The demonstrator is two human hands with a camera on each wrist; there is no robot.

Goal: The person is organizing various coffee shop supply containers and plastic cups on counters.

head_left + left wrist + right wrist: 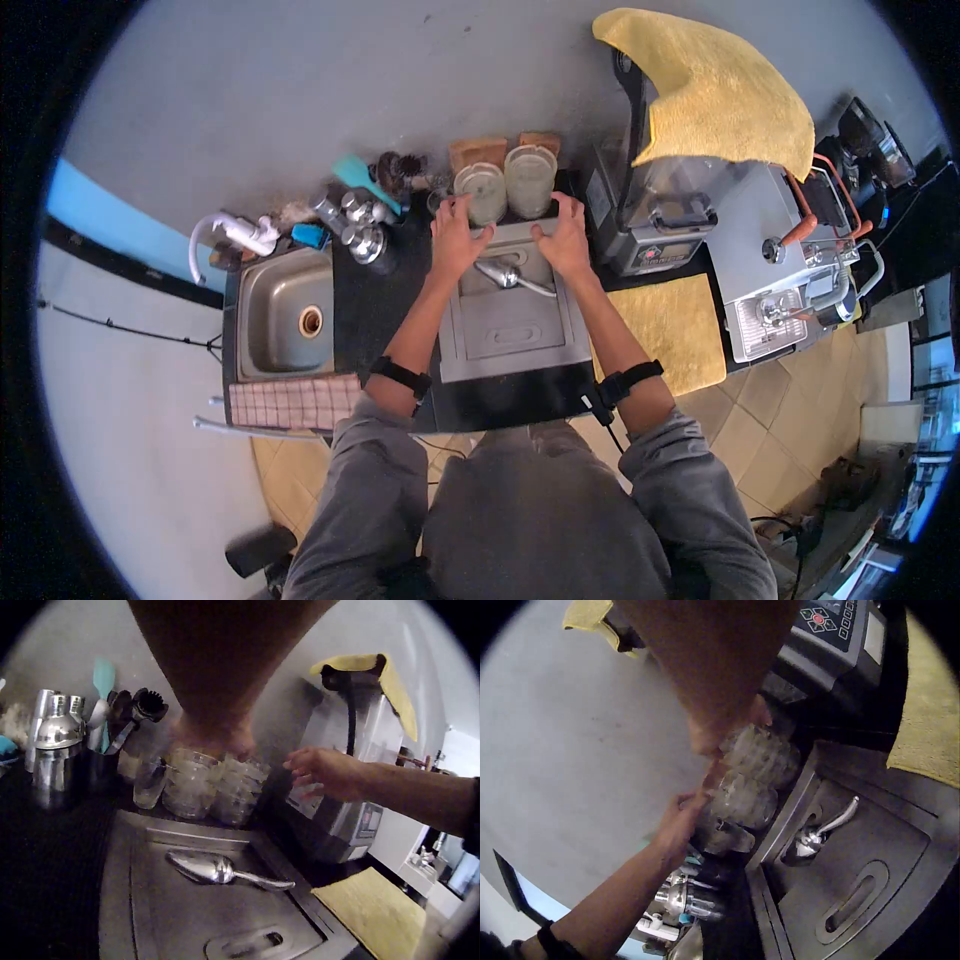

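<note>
Two stacks of clear glasses, a left stack [482, 192] and a right stack [530, 182], stand against the wall behind a steel ice bin [455, 340]. My left hand [458, 245] reaches to the left stack, its fingers beside the glasses and thumb pointing inward. Relaxed, spread fingers show on my right hand [565, 245], to the right of the right stack; the left wrist view shows a gap between that hand [326, 772] and the glasses. A metal ice scoop [508, 275] lies on the bin between my forearms. In each wrist view, its own hand is mostly hidden behind the forearm.
A blender [650, 235] under a yellow cloth [730, 95] stands close on the right, near an espresso machine [770, 250]. Another yellow cloth [670, 320] lies beside the bin. Shakers [365, 240] and a sink [285, 350] are at the left.
</note>
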